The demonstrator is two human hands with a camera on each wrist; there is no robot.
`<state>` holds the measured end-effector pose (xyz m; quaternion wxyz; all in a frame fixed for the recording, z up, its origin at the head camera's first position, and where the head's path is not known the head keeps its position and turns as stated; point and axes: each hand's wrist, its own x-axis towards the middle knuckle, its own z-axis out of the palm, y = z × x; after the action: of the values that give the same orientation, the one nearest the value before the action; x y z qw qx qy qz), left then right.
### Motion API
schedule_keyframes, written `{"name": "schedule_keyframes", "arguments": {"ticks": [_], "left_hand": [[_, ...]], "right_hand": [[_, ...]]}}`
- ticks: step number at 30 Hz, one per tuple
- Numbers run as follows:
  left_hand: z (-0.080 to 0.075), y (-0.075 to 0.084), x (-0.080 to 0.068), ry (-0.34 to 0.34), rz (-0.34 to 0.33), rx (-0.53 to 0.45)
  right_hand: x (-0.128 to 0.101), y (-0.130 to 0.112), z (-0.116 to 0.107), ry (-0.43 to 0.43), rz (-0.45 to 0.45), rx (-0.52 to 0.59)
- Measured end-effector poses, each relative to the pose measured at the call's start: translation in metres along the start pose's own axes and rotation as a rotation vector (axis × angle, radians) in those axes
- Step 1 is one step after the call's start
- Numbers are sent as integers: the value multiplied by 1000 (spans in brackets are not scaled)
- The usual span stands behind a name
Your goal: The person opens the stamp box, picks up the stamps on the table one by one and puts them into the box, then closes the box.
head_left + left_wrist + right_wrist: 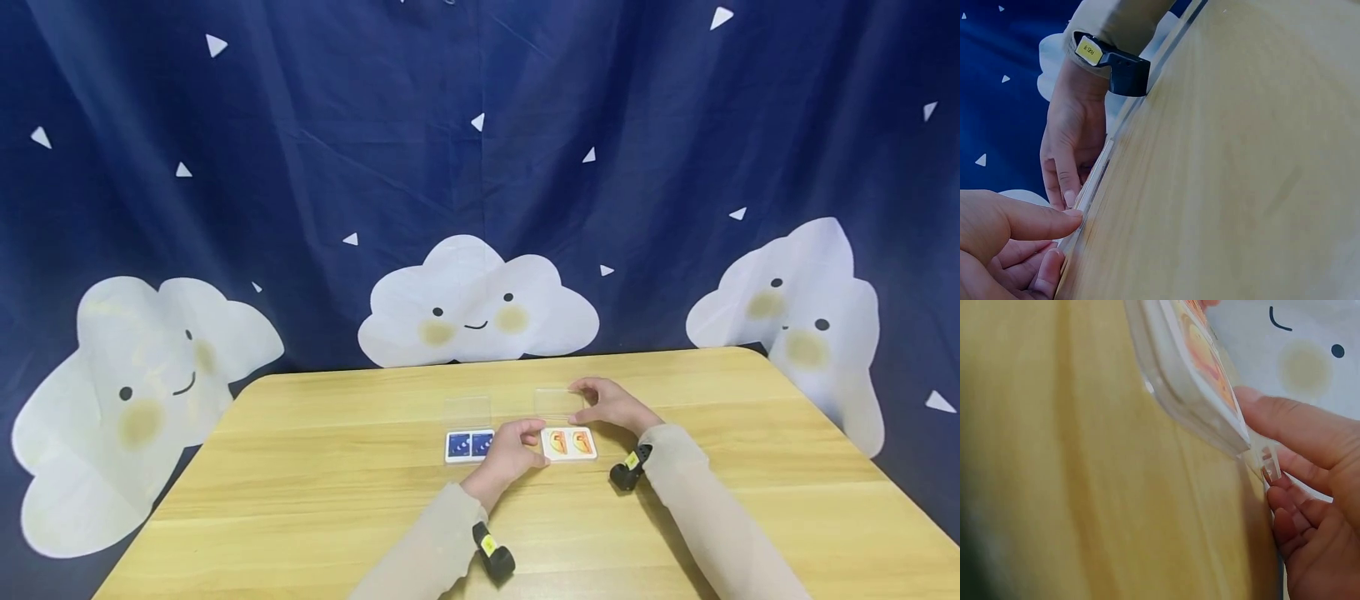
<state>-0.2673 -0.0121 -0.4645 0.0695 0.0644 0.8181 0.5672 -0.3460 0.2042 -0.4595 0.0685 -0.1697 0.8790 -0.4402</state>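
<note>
So both hands are on the orange card case [569,442], which lies flat on the bench [315,500] near the middle, just right of a matching blue case [469,445]. Each case looks hinged open, with a clear lid lying behind it: the orange case's lid [558,402] toward the far side, the blue one's lid [467,411] likewise. The left hand [512,451] sits at the orange case's left edge, between the two cases, and the left wrist view shows its fingers [1054,222] pinching the thin edge of the plastic. The right hand [611,405] curls around the far right corner; up close, its fingers [1291,428] grip the clear lid right by the hinge, with the orange cards [1210,359] stacked in the tray just beside them. So neither hand is spread wide, both are pinched onto that one case. How far along? My guess is it's mid-way on the case handling: cards sit in both trays, both lids are not yet shut, and the orange one is the one being worked right now. The blue case sits untouched. Whether the lid is going up or down I can't tell from this. Behind the bench hangs a dark blue curtain [300,167] with smiling clouds.
</note>
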Motion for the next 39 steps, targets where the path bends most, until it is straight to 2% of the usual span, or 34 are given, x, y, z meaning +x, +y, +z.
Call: {"name": "schedule_keyframes", "arguments": {"ticks": [7, 16, 29, 39], "left_hand": [[1, -1, -1, -2, 12, 1], [1, -1, -2, 3, 14, -15], [1, -4, -1, 5, 1, -22], [1, -3, 0, 8, 0, -33]], "right_hand": [[-5, 2, -4, 10, -17, -21], [-12, -4, -9, -7, -38, 60], [-24, -8, -9, -17, -36, -6], [-39, -18, -7, -21, -33, 50]]}}
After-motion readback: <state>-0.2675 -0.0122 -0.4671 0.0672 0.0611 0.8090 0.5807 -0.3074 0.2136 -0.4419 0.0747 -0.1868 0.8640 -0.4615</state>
